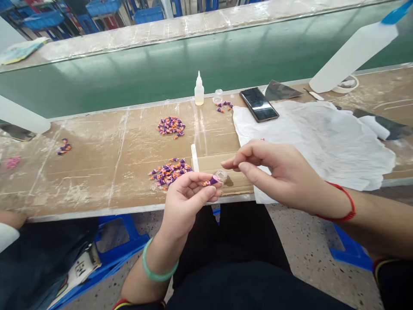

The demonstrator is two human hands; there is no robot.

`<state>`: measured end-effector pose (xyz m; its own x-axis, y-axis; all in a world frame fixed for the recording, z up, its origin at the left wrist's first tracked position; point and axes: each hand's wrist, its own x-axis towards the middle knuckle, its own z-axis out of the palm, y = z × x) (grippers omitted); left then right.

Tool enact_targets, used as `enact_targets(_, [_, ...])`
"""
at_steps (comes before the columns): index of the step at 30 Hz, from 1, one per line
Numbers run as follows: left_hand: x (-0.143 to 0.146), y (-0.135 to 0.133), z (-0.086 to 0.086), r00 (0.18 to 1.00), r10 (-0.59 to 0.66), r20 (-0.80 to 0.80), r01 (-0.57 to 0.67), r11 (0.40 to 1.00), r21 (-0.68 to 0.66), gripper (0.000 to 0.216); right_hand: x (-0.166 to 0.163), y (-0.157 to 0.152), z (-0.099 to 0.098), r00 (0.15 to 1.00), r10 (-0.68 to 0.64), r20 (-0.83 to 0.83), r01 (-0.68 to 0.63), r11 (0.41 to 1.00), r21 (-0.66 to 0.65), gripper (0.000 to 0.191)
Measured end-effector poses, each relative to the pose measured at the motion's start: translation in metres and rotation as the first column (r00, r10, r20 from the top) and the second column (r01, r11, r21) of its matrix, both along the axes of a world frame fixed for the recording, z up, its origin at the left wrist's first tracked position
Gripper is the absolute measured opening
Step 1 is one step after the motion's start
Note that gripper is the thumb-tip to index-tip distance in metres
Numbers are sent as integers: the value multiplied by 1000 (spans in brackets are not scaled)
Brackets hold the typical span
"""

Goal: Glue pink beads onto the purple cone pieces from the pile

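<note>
Between its thumb and fingers, my left hand (190, 198) holds a small purple, pink and orange figurine (212, 181). Just beyond that piece stands a small clear plastic cup (221, 174) on a cardboard piece (238, 185). My right hand (274, 170) hovers right of the cup, fingers stretched out and bent loosely, with nothing visible in them. Left of my left hand lies a pile of similar purple and orange figurines (171, 172). A second pile of figurines (171, 126) sits farther back. A white flat stick (194, 157) rests near the cardboard's left edge.
A dropper bottle (199, 91) and another clear cup (218, 96) stand at the back. A phone (259, 104) lies on white cloth (316, 142). Tall white panels rise at both ends. A person's arm (13, 218) shows at left, near a blue stool (119, 237).
</note>
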<state>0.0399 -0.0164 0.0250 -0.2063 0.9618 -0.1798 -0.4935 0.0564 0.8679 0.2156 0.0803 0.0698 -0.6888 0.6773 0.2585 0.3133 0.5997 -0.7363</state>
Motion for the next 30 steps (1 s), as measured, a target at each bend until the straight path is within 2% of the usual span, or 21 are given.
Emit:
enact_targets(4, [-10, 1, -3, 961, 31, -273, -28, 999, 16, 10, 16, 11, -6, 997, -75, 3, 75, 997, 17, 13])
enact_targets(6, [-23, 4, -7, 857, -11, -516, 28, 999, 25, 7, 24, 17, -11, 989, -146, -6, 146, 989, -3, 15])
enact_targets(7, [-31, 5, -9, 759, -32, -651, 64, 998, 25, 8, 29, 20, -15, 983, -182, -1, 182, 983, -20, 17])
enact_targets(9, [-50, 9, -13, 495, -55, -867, 119, 993, 5, 12, 36, 26, -22, 969, -244, 28, 245, 968, -55, 19])
enact_targets(11, [-69, 15, -15, 259, -77, -963, 124, 991, -46, 15, 43, 31, -29, 953, -293, 71, 298, 951, -85, 23])
enact_targets(13, [-86, 26, -14, 142, -118, -983, 96, 990, -105, 19, 47, 36, -35, 936, -334, 109, 346, 931, -113, 27])
enact_targets(15, [-101, 45, -12, 109, -132, -985, 48, 991, -127, 26, 49, 40, -40, 921, -364, 137, 381, 916, -127, 31])
enact_targets(17, [-112, 71, -14, 80, -110, -991, -7, 994, -111, 22, 51, 42, -42, 911, -383, 152, 403, 905, -137, 32])
enact_targets(19, [-119, 100, -19, -10, -97, -995, -51, 994, -96, 14, 52, 44, -42, 907, -389, 160, 411, 900, -143, 32])
enact_targets(21, [-123, 126, -26, -82, -120, -989, -50, 992, -116, 8, 53, 45, -42, 908, -385, 166, 409, 901, -147, 32])
enact_targets(23, [-124, 143, -34, -117, -136, -984, -39, 990, -133, 6, 55, 45, -42, 905, -389, 172, 414, 898, -148, 33])
enact_targets(27, [-122, 152, -41, -157, -129, -979, -40, 991, -124, 6, 61, 44, -40, 894, -421, 153, 442, 885, -149, 33])
enact_targets(30, [-117, 145, -37, -152, -108, -983, -50, 994, -102, 10, 66, 43, -36, 892, -435, 124, 449, 885, -126, 30])
